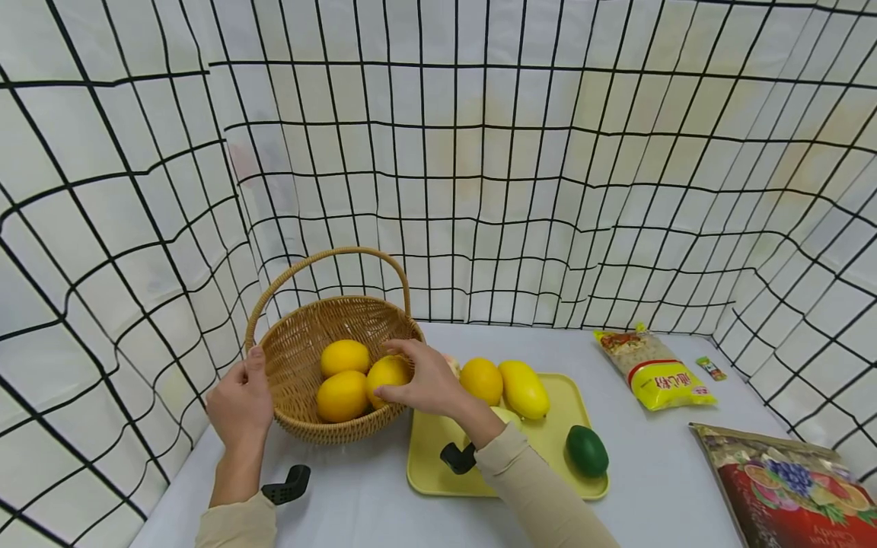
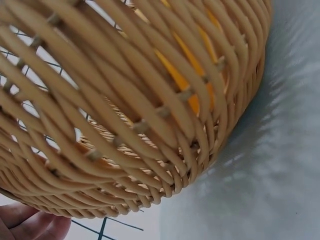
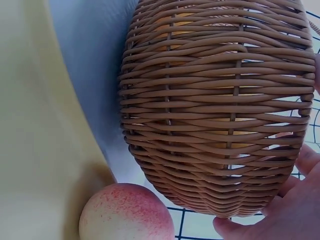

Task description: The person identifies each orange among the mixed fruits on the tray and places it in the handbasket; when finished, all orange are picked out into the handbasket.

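A wicker basket (image 1: 342,312) with a tall arched handle stands tilted on the table, its mouth facing me. Several oranges (image 1: 341,396) lie inside it. My left hand (image 1: 240,399) grips the left side of its rim, thumb on top. My right hand (image 1: 428,377) reaches over the right rim, thumb and fingers around another orange (image 1: 387,374). From the right wrist, my right hand (image 3: 275,215) shows at the rim, and the weave hides most of the fruit. In the left wrist view, fingertips of my left hand (image 2: 35,225) appear by the rim.
Right of the basket, a yellow tray (image 1: 503,491) bears an orange (image 1: 481,380), a mango (image 1: 524,390), a green avocado (image 1: 586,451) and a peach (image 3: 127,215). Farther right lie a yellow food bag (image 1: 654,369), a small packet (image 1: 711,368) and a red bag (image 1: 795,495). Black netting surrounds the table.
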Available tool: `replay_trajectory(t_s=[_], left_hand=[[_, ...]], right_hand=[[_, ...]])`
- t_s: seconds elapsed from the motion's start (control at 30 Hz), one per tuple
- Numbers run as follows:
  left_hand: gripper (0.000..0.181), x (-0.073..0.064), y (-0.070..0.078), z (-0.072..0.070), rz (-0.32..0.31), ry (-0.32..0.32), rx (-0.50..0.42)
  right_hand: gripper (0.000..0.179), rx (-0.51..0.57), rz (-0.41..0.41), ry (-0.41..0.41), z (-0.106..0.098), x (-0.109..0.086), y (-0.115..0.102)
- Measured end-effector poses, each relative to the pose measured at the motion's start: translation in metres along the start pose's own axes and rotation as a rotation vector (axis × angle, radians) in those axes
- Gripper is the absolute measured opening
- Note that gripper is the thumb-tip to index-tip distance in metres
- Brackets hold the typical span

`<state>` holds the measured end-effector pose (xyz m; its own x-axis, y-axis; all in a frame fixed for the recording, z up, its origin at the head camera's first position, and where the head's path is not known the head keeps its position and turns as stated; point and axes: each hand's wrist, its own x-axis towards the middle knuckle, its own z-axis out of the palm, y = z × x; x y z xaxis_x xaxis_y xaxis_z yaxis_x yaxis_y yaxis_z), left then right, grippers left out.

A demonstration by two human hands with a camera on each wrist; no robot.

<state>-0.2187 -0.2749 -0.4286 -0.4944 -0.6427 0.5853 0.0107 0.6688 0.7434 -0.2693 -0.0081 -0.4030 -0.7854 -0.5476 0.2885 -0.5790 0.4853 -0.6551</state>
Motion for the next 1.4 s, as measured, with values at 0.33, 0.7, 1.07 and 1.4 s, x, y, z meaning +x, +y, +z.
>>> replay_trajectory(t_s=[0.33, 0.7, 1.07, 1.4], left_hand=[[0.062, 0.0, -0.002, 0.001, -0.024, -0.014, 0.01], [0.062, 0.0, -0.004, 0.0, -0.045, -0.018, 0.024], [0.062, 0.0, -0.001, -0.001, -0.045, -0.026, 0.024], [0.063, 0.0, -0.001, -0.001, -0.016, -0.009, 0.013]], right_hand=[[0.054, 0.18, 0.008, 0.07, -0.003, -0.015, 0.001], [0.038, 0.282, -0.032, 0.12, -0.019, -0.046, -0.004], [0.033, 0.231, 0.014, 0.159, -0.047, -0.078, 0.007], [0.033, 0.198, 0.1, 0.29, -0.073, -0.087, 0.034]])
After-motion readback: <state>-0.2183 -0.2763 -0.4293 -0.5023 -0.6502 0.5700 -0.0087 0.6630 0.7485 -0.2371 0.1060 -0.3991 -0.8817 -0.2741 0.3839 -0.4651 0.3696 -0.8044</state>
